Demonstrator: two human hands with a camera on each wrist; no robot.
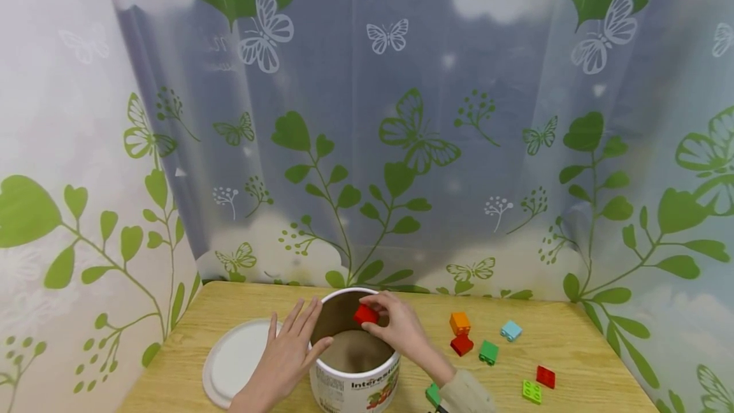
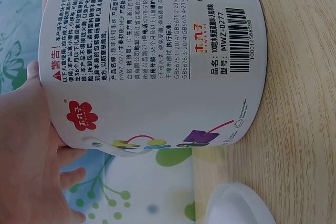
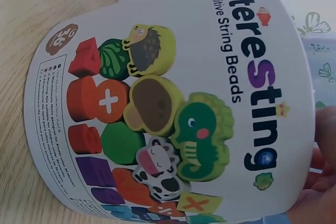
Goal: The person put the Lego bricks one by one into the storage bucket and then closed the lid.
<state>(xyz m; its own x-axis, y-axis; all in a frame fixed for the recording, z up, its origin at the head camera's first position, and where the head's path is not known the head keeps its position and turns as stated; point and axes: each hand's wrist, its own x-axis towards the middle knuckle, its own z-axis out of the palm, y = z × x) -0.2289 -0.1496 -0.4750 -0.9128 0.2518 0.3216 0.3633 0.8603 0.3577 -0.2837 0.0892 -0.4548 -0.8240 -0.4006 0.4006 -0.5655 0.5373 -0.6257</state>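
Observation:
A white printed bucket [image 1: 329, 391] stands upright with its mouth uncovered, and I see its bare floor inside. At its left rim is my left hand [image 1: 289, 352], fingers spread and straight; in the left wrist view this hand [image 2: 26, 140] lies along the top of the bucket wall [image 2: 147, 72]. Over the mouth, my right hand [image 1: 401, 327] pinches a red toy block [image 1: 366, 315] between thumb and fingers. The right wrist view shows mostly the bucket's picture side [image 3: 152, 103], with part of the right hand [image 3: 320, 182] beyond the rim; the block is hidden there.
Left of the bucket lies a round white lid [image 1: 235, 359]. Loose blocks lie to the right: orange [image 1: 460, 323], red [image 1: 461, 345], green [image 1: 489, 352], light blue [image 1: 511, 331], lime [image 1: 531, 391] and dark red [image 1: 545, 376]. Another green piece [image 1: 432, 394] is partly behind the right sleeve [image 1: 470, 394].

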